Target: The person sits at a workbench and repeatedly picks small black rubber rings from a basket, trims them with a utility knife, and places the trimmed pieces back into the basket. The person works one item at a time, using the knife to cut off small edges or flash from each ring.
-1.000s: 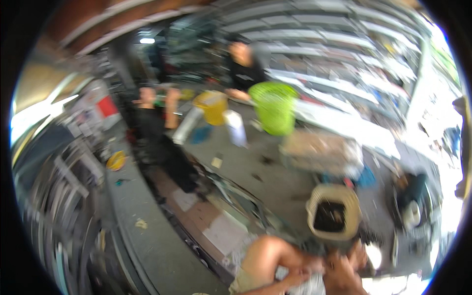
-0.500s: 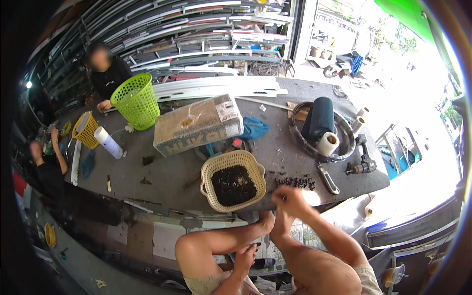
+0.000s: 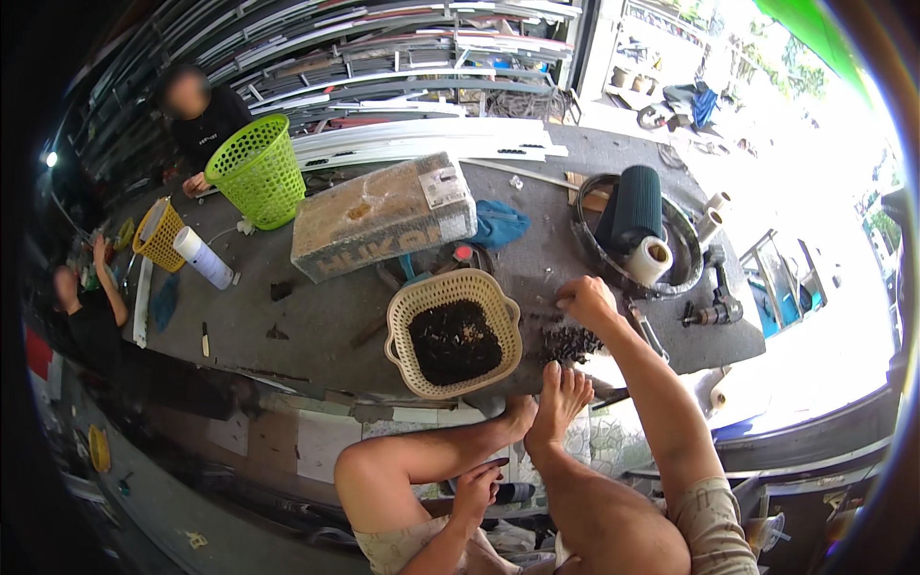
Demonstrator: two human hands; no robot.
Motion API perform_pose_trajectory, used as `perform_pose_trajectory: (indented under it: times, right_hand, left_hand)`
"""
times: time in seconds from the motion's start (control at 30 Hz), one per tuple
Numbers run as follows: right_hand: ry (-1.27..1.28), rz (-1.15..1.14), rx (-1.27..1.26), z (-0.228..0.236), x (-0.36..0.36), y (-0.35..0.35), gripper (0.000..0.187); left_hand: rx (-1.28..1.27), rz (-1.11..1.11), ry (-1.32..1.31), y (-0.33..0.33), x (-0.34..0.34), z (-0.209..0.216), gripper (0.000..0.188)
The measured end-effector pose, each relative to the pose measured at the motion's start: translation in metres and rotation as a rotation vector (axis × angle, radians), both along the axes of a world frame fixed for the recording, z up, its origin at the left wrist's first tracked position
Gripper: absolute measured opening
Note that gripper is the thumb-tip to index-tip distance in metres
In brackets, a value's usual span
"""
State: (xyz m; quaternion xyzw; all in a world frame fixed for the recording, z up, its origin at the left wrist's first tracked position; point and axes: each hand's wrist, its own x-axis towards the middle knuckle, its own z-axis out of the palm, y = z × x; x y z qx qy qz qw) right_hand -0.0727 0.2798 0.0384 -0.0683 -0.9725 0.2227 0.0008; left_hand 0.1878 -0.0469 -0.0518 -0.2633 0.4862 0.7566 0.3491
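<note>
A basket (image 3: 454, 331) of small dark pieces sits at the table's (image 3: 316, 321) near edge; a loose pile of the pieces (image 3: 570, 343) lies to its right, under the right hand (image 3: 586, 301); a wrapped box (image 3: 383, 216) lies behind; the left hand (image 3: 476, 492) rests below the table edge.

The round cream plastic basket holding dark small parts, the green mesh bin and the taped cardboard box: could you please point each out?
Round cream plastic basket (image 3: 414, 305): head view, bare left rim.
Green mesh bin (image 3: 261, 179): head view, side wall.
Taped cardboard box (image 3: 379, 222): head view, top face.
</note>
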Motion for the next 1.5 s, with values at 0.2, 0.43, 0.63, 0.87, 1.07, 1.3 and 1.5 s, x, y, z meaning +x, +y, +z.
perform_pose_trajectory:
  times: [0.2, 0.43, 0.63, 0.87, 1.07, 1.3, 1.5]
  right_hand:
    - [0.143, -0.004, 0.076, -0.021, 0.014, -0.005, 0.016]
    - [0.438, -0.171, -0.265, 0.025, 0.053, -0.031, 0.019]
    - [0.203, -0.057, -0.832, 0.073, 0.141, -0.100, 0.015]
    - [0.112, 0.271, -0.828, 0.088, 0.158, -0.122, 0.019]
    - [0.208, 0.316, -0.879, 0.081, 0.167, -0.115, 0.016]
    - [0.230, 0.333, -0.804, 0.089, 0.170, -0.114, 0.012]
    - [0.297, 0.386, -0.732, 0.092, 0.172, -0.116, 0.014]
  left_hand:
    - [0.009, -0.048, 0.084, 0.009, 0.001, 0.002, 0.027]
    - [0.225, 0.122, 0.233, -0.012, -0.019, 0.049, 0.027]
    - [0.305, 0.183, 0.509, -0.006, -0.060, 0.105, 0.026]
    - [0.332, 0.212, 0.546, 0.010, -0.080, 0.141, 0.019]
    - [0.244, 0.198, 0.558, 0.022, -0.078, 0.141, 0.019]
    - [0.147, 0.231, 0.604, 0.024, -0.076, 0.137, 0.016]
    - [0.254, 0.265, 0.615, 0.026, -0.073, 0.131, 0.016]
